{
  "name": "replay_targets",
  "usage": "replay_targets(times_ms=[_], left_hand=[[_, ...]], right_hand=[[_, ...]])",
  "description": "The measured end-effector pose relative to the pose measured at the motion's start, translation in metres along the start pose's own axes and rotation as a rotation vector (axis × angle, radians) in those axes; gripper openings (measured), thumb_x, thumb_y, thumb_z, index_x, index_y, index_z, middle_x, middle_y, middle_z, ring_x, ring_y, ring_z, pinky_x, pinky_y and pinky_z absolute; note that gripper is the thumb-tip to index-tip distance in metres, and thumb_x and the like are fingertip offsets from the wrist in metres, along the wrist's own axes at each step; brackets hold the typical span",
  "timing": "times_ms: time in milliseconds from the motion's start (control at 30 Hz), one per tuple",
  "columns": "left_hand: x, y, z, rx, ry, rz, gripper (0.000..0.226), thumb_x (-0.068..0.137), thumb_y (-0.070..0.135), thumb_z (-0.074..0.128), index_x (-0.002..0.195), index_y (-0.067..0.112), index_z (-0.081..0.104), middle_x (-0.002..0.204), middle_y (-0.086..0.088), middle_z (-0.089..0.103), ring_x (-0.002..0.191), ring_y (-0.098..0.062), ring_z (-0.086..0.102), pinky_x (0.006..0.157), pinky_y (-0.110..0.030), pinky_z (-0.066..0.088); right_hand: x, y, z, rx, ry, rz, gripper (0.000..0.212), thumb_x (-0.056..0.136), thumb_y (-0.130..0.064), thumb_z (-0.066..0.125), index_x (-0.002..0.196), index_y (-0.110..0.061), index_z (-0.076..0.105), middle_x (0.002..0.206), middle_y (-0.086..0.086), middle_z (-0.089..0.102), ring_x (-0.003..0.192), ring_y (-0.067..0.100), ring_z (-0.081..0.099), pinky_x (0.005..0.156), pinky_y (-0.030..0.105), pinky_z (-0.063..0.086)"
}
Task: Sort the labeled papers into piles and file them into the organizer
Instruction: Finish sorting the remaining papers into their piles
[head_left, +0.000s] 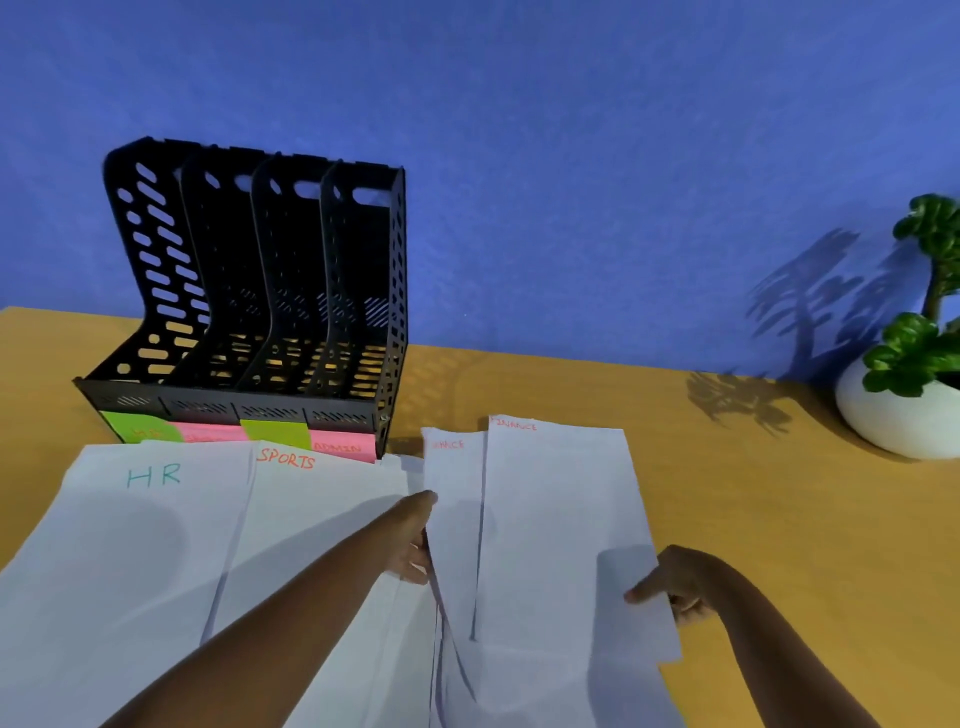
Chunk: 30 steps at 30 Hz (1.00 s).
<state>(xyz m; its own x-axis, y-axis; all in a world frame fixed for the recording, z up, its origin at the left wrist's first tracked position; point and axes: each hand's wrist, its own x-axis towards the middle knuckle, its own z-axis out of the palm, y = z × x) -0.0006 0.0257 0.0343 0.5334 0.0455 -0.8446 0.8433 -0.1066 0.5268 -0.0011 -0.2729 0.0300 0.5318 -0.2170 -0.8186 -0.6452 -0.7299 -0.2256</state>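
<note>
With the right hand (680, 584) pinching the white red-lettered finance sheet (561, 519) and the left hand (415, 540) gripping its neighbour (454, 519), loose overlapping edges could snag, scattering piles across the yellow-brown desk (727, 467).

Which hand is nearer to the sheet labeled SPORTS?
Left. The left hand rests at the right edge of the SPORTS sheet; the right hand is far to its right, gripping a Finance sheet.

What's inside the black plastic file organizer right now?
The black perforated file organizer shows four slots with no papers standing in them; the table shows through the holes. White paper sheets cover the lower parts of its coloured sticky labels.
</note>
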Motion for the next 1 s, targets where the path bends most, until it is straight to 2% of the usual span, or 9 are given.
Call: replay_targets(times_ms=[133, 267, 367, 500, 567, 633, 767, 867, 1000], left_hand=[[0.010, -0.006, 0.007, -0.045, -0.015, 0.052, 0.059, 0.091, 0.059, 0.034, 0.125, 0.012, 0.047, 0.124, -0.017, 0.059, 0.115, -0.035, 0.054, 0.089, -0.044, 0.047], [0.022, -0.016, 0.018, 0.284, 0.205, 0.311, 0.031, 0.096, 0.025, 0.041, 0.124, 0.012, 0.045, 0.127, -0.012, 0.057, 0.114, -0.031, 0.056, 0.091, -0.041, 0.053], [0.023, -0.016, 0.018, 0.456, 0.334, 0.441, 0.036, 0.095, 0.005, 0.038, 0.130, 0.010, 0.046, 0.126, -0.013, 0.057, 0.113, -0.029, 0.057, 0.092, -0.035, 0.052], [0.022, -0.010, 0.011, 0.619, 0.285, 0.415, 0.043, 0.092, 0.000, 0.040, 0.133, 0.010, 0.043, 0.127, -0.015, 0.054, 0.100, -0.026, 0.057, 0.060, -0.028, 0.054], [0.020, -0.009, 0.015, 0.655, 0.272, 0.366, 0.042, 0.089, -0.001, 0.041, 0.130, 0.006, 0.046, 0.127, -0.016, 0.052, 0.104, -0.026, 0.057, 0.056, -0.023, 0.050], [0.018, -0.007, 0.021, 0.559, 0.246, 0.297, 0.042, 0.089, 0.001, 0.041, 0.130, 0.006, 0.043, 0.127, -0.014, 0.050, 0.112, -0.027, 0.055, 0.070, -0.029, 0.054], [0.012, -0.004, 0.025, 0.231, 0.103, 0.219, 0.040, 0.091, 0.012, 0.052, 0.128, 0.006, 0.040, 0.117, -0.012, 0.052, 0.102, -0.026, 0.055, 0.082, -0.036, 0.052], [0.003, -0.011, 0.027, 0.084, -0.012, 0.257, 0.039, 0.088, 0.017, 0.062, 0.122, 0.006, 0.049, 0.123, -0.013, 0.058, 0.109, -0.028, 0.057, 0.085, -0.033, 0.048], [-0.005, -0.012, 0.033, -0.047, -0.002, 0.426, 0.040, 0.088, 0.010, 0.061, 0.126, 0.002, 0.053, 0.131, -0.015, 0.058, 0.117, -0.029, 0.057, 0.092, -0.032, 0.050]], right_hand=[[-0.004, -0.008, 0.003, -0.251, -0.037, -0.065, 0.030, 0.076, -0.017, 0.075, 0.069, -0.010, 0.046, 0.051, 0.001, 0.047, 0.050, 0.012, 0.049, 0.055, 0.023, 0.047], [-0.007, -0.012, 0.004, -0.367, -0.018, -0.125, 0.020, 0.080, -0.015, 0.070, 0.081, -0.012, 0.051, 0.063, 0.001, 0.048, 0.052, 0.009, 0.048, 0.048, 0.017, 0.046], [-0.008, -0.012, 0.000, -0.318, 0.046, -0.172, 0.036, 0.077, -0.016, 0.073, 0.107, -0.004, 0.057, 0.062, 0.002, 0.053, 0.048, 0.010, 0.051, 0.046, 0.018, 0.045], [0.001, -0.010, 0.000, -0.177, 0.109, -0.148, 0.056, 0.072, -0.030, 0.078, 0.114, 0.000, 0.055, 0.081, 0.010, 0.063, 0.073, 0.020, 0.063, 0.068, 0.030, 0.057], [0.006, -0.011, 0.005, -0.138, 0.146, -0.168, 0.061, 0.068, -0.038, 0.079, 0.110, -0.001, 0.055, 0.088, 0.011, 0.063, 0.081, 0.023, 0.063, 0.079, 0.034, 0.058], [0.006, -0.017, 0.011, -0.082, 0.172, -0.182, 0.057, 0.067, -0.041, 0.079, 0.103, -0.004, 0.054, 0.091, 0.011, 0.062, 0.083, 0.023, 0.062, 0.079, 0.033, 0.057], [0.006, -0.027, 0.022, 0.111, 0.208, -0.186, 0.046, 0.068, -0.034, 0.080, 0.091, -0.002, 0.057, 0.062, 0.008, 0.051, 0.058, 0.021, 0.052, 0.061, 0.029, 0.047], [0.008, -0.025, 0.031, 0.216, 0.148, -0.228, 0.059, 0.069, -0.027, 0.080, 0.117, 0.000, 0.057, 0.087, 0.015, 0.064, 0.072, 0.023, 0.055, 0.062, 0.028, 0.042], [-0.006, -0.034, 0.027, 0.452, 0.153, -0.416, 0.040, 0.075, -0.008, 0.075, 0.111, 0.003, 0.064, 0.096, 0.015, 0.067, 0.070, 0.017, 0.061, 0.057, 0.025, 0.049]])
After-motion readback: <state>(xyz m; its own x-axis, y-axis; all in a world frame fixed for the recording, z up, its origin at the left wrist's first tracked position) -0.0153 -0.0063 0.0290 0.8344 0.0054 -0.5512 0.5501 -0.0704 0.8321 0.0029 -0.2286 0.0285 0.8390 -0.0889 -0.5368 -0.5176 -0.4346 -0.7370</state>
